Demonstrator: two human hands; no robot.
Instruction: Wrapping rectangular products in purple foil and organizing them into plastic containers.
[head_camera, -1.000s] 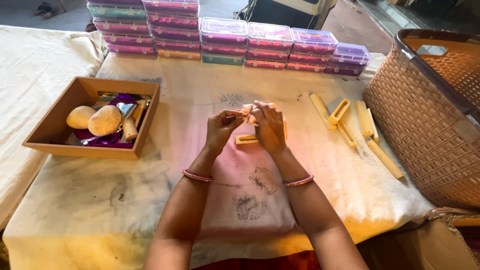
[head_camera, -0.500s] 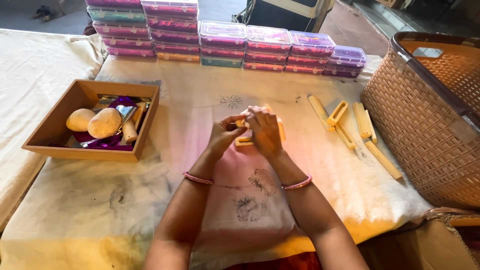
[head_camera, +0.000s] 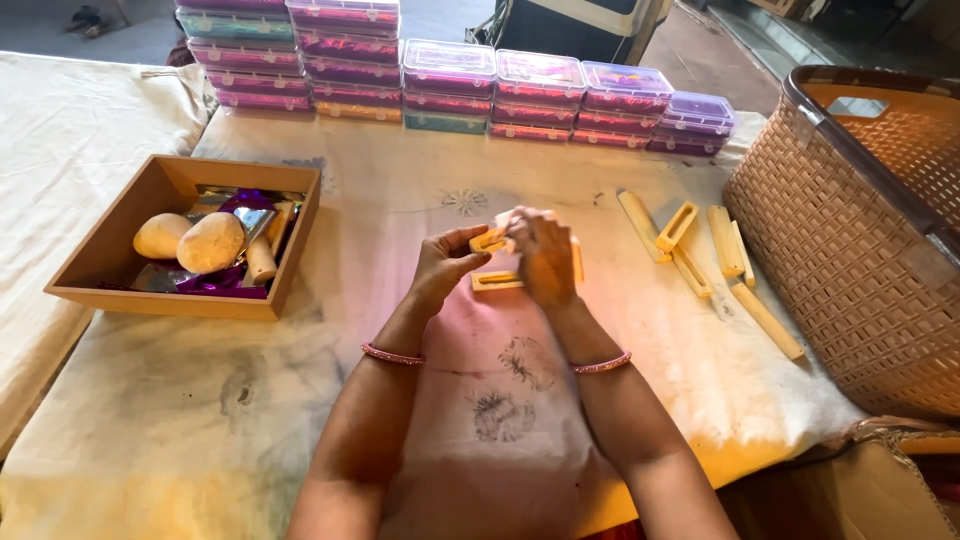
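Observation:
My left hand and my right hand meet above the middle of the cloth-covered table. Together they pinch a small yellow piece between the fingertips; the right hand covers most of it. Just below the hands a yellow rectangular frame piece lies flat on the cloth. Each wrist wears a pink bangle.
A wooden tray at left holds pale rounded lumps and purple foil. Stacks of clear-lidded purple boxes line the far edge. Several yellow sticks and frames lie at right, next to a tall woven basket.
My hands have shifted slightly toward me and down, still working the same small yellow piece; the fingers have turned around it. Nothing else has moved.

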